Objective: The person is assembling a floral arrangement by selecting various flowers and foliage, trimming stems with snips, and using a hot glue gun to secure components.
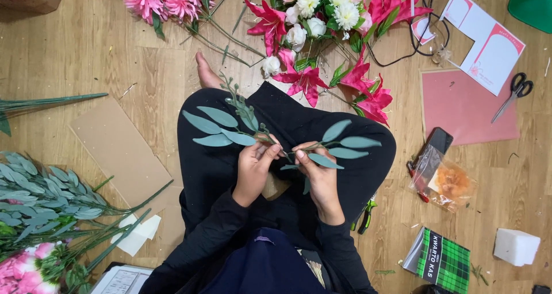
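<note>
**Both hands pinched on one leafy sprig**

Right, from the head camera: the person sits cross-legged on the wooden floor, and everything centres on the leafy sprig held over the lap. The left hand has thumb and fingers closed on the stem just left of the sprig's middle, where the grey-green leaves fan out to the left. The right hand is clamped on the same stem just right of that, fingertips almost touching the left hand's, with more leaves spreading right.

Beyond the sprig, at the top, lies a heap of pink, magenta and white flowers. Well left of the sprig, a bundle of leafy branches rests on the floor, with a piece of brown cardboard between. Well right of the sprig sit a pink sheet and scissors; lower right, a green checked packet and green-handled pliers.
</note>
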